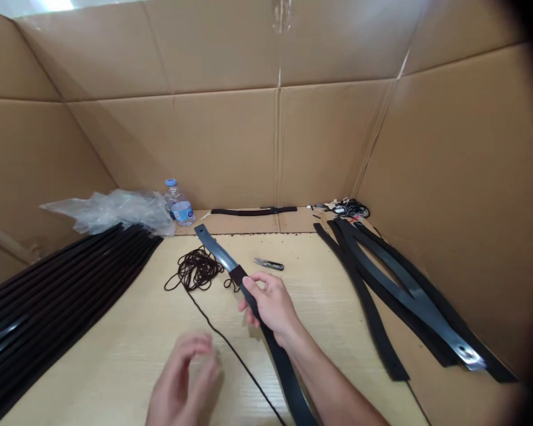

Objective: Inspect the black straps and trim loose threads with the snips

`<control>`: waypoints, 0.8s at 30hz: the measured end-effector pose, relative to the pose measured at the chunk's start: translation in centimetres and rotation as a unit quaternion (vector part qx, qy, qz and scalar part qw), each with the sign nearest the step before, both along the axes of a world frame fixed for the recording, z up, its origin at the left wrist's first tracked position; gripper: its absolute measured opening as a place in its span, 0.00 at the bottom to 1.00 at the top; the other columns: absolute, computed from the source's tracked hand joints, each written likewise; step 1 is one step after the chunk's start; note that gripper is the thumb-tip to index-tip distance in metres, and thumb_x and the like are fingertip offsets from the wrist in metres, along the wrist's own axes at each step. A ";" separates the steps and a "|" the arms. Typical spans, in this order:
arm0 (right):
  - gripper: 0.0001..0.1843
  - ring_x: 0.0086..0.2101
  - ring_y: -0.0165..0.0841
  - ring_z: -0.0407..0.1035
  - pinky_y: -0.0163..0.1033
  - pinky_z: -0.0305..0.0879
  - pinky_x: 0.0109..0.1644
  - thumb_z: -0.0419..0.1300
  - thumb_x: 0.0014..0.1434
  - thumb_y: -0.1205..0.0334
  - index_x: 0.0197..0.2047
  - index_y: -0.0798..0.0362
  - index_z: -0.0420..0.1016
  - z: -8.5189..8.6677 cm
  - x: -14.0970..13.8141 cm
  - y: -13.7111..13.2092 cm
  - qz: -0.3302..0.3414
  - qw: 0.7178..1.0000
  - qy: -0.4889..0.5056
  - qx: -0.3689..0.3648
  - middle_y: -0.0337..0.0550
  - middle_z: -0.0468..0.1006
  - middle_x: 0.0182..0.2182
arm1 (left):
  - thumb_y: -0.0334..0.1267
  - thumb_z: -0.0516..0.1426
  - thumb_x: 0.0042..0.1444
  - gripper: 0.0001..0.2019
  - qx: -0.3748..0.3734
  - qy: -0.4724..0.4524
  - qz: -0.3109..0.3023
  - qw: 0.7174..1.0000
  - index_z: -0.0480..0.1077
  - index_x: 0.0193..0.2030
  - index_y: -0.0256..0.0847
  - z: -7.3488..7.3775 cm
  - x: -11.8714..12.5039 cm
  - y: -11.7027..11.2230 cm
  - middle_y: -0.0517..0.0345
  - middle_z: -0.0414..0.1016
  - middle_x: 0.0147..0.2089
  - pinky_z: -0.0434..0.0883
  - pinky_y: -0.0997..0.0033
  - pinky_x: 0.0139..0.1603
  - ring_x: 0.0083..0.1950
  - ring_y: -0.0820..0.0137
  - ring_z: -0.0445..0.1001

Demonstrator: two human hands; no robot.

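Strap (286, 370) gripped in your right hand (270, 307); your left hand (182, 378) was loosely open, empty, near black cord (195, 269).

A person's bare right hand (270, 306) closes in a firm grip at centre frame, its fingers (261, 283) curled around from the far side, the wrist bent slightly. The right forearm (333, 378) reaches in from the near right edge, running diagonally up toward the hand. The left hand (182, 378) hovers apart, near the bottom edge and left of the right hand, its fingers (199, 349) loosely curled and slightly blurred, wrist cut off by the frame.
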State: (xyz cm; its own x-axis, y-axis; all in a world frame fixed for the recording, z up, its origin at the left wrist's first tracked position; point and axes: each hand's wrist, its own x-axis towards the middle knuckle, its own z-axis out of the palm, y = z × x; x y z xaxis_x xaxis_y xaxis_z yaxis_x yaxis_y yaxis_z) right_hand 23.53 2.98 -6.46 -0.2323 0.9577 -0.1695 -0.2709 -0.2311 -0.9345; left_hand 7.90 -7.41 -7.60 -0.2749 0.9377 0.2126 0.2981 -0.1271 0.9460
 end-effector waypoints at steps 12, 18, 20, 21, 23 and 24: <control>0.24 0.13 0.26 0.60 0.27 0.50 0.12 0.58 0.53 0.44 0.41 0.57 0.65 0.4 1.7 1.5 -0.060 0.998 0.023 0.025 0.41 0.72 0.19 | 0.45 0.57 0.57 0.14 -0.152 -0.120 -0.455 0.869 0.63 0.44 0.39 3.2 4.2 14.6 0.63 0.62 0.25 0.72 0.63 0.30 0.27 0.62 0.73; 0.22 0.14 0.25 0.60 0.27 0.50 0.12 0.58 0.53 0.45 0.38 0.57 0.65 0.7 0.6 2.2 -0.069 0.996 -0.012 0.052 0.43 0.73 0.21 | 0.49 0.56 0.56 0.14 -0.133 -0.090 -0.521 0.839 0.65 0.36 0.38 4.3 2.4 16.1 0.60 0.65 0.25 0.69 0.68 0.34 0.31 0.63 0.73; 0.23 0.14 0.25 0.60 0.27 0.49 0.12 0.58 0.52 0.44 0.38 0.57 0.65 0.7 -0.2 2.7 -0.065 0.996 -0.014 0.056 0.43 0.73 0.20 | 0.49 0.56 0.55 0.15 -0.119 -0.069 -0.531 0.836 0.66 0.35 0.37 4.3 1.3 17.3 0.58 0.67 0.25 0.67 0.69 0.34 0.31 0.64 0.72; 0.23 0.14 0.26 0.60 0.27 0.49 0.12 0.59 0.52 0.44 0.38 0.57 0.64 0.7 -0.6 3.0 -0.066 0.996 -0.014 0.057 0.42 0.73 0.20 | 0.50 0.57 0.54 0.16 -0.116 -0.057 -0.530 0.838 0.67 0.34 0.36 4.2 0.7 18.0 0.57 0.67 0.25 0.66 0.70 0.33 0.31 0.65 0.71; 0.24 0.14 0.26 0.60 0.27 0.49 0.13 0.59 0.51 0.43 0.38 0.57 0.64 0.6 -1.3 3.6 -0.078 0.995 -0.014 0.058 0.42 0.73 0.20 | 0.50 0.59 0.52 0.17 -0.115 -0.028 -0.515 0.849 0.67 0.33 0.36 3.8 -0.1 19.4 0.58 0.67 0.25 0.62 0.74 0.28 0.28 0.69 0.68; 0.24 0.14 0.26 0.59 0.27 0.49 0.13 0.59 0.51 0.43 0.39 0.57 0.64 0.5 -1.5 3.8 -0.087 0.994 -0.013 0.058 0.42 0.73 0.20 | 0.50 0.60 0.50 0.18 -0.108 -0.020 -0.498 0.860 0.67 0.32 0.35 3.5 -0.4 19.9 0.59 0.66 0.24 0.58 0.75 0.25 0.26 0.72 0.64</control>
State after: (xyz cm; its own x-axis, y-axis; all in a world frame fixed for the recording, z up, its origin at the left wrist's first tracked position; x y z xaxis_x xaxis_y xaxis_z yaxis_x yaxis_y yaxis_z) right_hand 22.03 6.81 -6.00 -0.0584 0.9965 -0.0600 -0.2725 -0.0737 -0.9593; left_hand 7.50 12.50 -4.10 0.6847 0.7287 0.0128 0.1104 -0.1210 0.9865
